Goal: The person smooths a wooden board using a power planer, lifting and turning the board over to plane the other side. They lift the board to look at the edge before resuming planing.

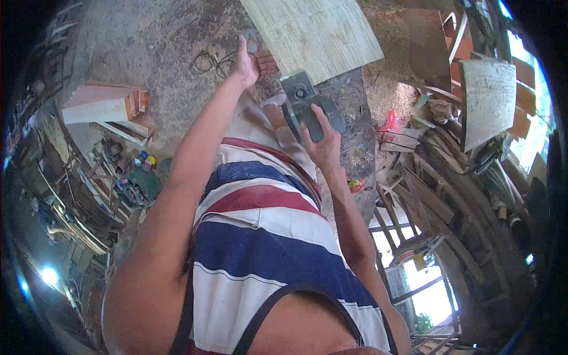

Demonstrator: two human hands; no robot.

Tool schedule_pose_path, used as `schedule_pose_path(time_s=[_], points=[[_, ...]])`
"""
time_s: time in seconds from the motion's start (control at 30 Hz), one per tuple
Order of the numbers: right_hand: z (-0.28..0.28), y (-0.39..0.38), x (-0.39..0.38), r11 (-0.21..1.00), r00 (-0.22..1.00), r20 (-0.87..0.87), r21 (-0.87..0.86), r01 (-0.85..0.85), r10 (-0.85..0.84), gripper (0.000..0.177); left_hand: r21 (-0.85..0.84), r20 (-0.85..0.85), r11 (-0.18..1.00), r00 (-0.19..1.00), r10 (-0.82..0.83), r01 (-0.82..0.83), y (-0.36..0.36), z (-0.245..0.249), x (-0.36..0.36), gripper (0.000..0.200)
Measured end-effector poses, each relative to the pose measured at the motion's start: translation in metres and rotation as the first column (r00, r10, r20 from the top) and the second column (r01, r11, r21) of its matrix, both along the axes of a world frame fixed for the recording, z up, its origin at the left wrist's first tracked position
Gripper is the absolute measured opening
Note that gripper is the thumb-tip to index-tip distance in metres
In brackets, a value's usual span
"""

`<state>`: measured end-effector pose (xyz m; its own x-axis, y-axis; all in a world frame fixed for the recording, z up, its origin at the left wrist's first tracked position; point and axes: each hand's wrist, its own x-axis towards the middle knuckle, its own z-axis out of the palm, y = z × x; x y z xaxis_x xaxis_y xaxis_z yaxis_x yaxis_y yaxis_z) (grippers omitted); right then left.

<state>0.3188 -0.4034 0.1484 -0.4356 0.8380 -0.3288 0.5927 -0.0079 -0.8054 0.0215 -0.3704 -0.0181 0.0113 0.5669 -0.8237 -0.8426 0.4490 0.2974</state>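
My right hand [324, 145] grips the back of a grey power tool [307, 106], which rests on a dark, dusty workbench [355, 136]. In front of the tool, a pale plywood board [313, 29] lies across the bench. My left hand [245, 62] reaches out at arm's length to the board's near corner, beside a small grey piece [251, 43]. Whether its fingers close on anything is unclear. My striped sleeveless shirt [260, 236] fills the lower middle of the view.
Concrete floor [148, 41] with a coil of wire [204, 61] lies to the left. Wooden blocks [106, 106] and small tools [133, 183] sit lower left. A curved board [488, 100], stacked timber and sawdust [390, 89] crowd the right side.
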Motion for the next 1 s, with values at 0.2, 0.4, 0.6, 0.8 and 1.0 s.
schedule_pose_path(time_s=[0.2, 0.4, 0.6, 0.8, 1.0], points=[[-0.004, 0.038, -0.056, 0.999, 1.000, -0.022, -0.040, 0.001, -0.002, 0.059, 0.027, 0.036, 0.997, 0.997, -0.071, 0.071, -0.007, -0.005, -0.008, 0.122], [-0.012, 0.062, -0.092, 1.000, 0.996, -0.091, 0.025, -0.008, 0.010, 0.059, -0.047, 0.069, 0.999, 0.998, 0.016, -0.013, -0.010, -0.023, -0.010, 0.110], [-0.010, 0.101, -0.157, 1.000, 0.999, -0.052, 0.001, 0.001, -0.001, 0.054, 0.044, 0.063, 0.999, 0.998, 0.020, -0.023, -0.029, -0.104, -0.015, 0.111], [-0.016, 0.151, -0.222, 0.992, 0.996, -0.021, 0.094, -0.079, 0.081, 0.055, -0.020, 0.091, 0.992, 0.988, 0.123, -0.122, -0.025, -0.039, -0.007, 0.106], [-0.018, 0.095, -0.131, 0.991, 0.996, -0.008, 0.101, -0.084, 0.086, 0.060, 0.305, 0.368, 0.950, 0.929, -0.049, -0.071, -0.095, -0.079, -0.065, 0.115]])
